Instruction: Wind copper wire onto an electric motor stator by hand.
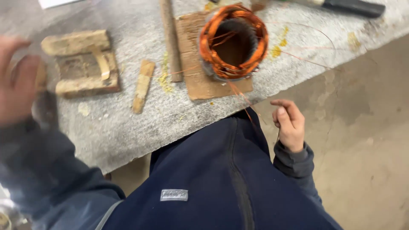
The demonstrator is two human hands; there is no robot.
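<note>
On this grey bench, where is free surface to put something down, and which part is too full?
Free: the near strip of the grey bench, between the wooden stick and the bench edge, and the right part beyond the copper-wound stator. Crowded: around the stator on its cardboard, where loose copper wires run toward the right hand, and by the wooden block form near the blurred left hand.

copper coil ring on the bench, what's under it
The copper coil ring stands on a brown cardboard piece, which lies on the grey bench top. The cardboard right beneath the ring is covered. Thin wire strands trail off toward the right hand.
</note>
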